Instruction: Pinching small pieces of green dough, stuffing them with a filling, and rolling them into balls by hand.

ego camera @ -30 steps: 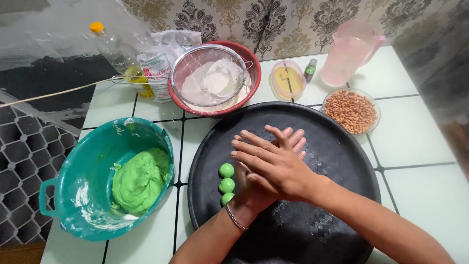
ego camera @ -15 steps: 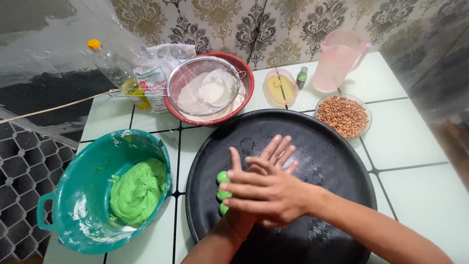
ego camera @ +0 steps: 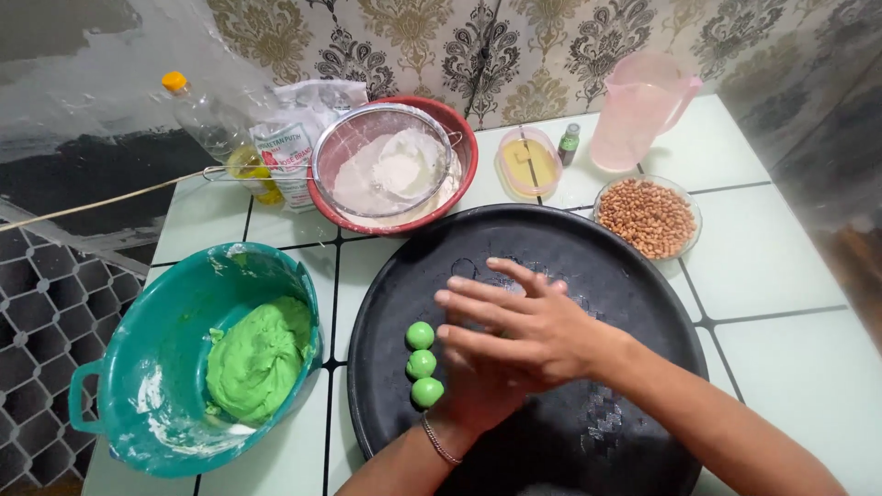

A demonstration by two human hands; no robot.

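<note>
**Rolling a dough ball between palms, over the black tray**

Head view, the only one I have:

- Right hand [ego camera: 524, 331] lies flat on top of the left hand [ego camera: 478, 390], palms pressed together, fingers stretched out and pointing left. I judge a piece of dough sits between the palms, but it's hidden; I can't tell the grip on it or confirm it's there.
- Both hands hover above the round black tray [ego camera: 588, 248], near its middle.
- Step in hand, as I read it: shaping a portion into a ball. Next move calls for opening the palms and setting the piece down beside the row, without squashing it.
- Three green dough balls [ego camera: 421, 365] lie in a short column on the tray, just left of the hands, touching or nearly so. Smooth, matte, evenly round.
- Teal basin [ego camera: 138, 367] on the tabletop [ego camera: 781, 266], left of the tray, holds the green dough mass [ego camera: 257, 358]: soft, lumpy, with white flour smears on the basin wall.
- Behind: red bowl [ego camera: 459, 138] with a wire sieve [ego camera: 390, 165] of white flour in it, a small dish of yellow liquid [ego camera: 528, 163], a glass bowl of peanuts [ego camera: 649, 217], a translucent pink jug [ego camera: 638, 110], a tiny green bottle [ego camera: 570, 142], a clear oil bottle [ego camera: 216, 129].
- The tabletop is glossy white tile with dark grout.
</note>
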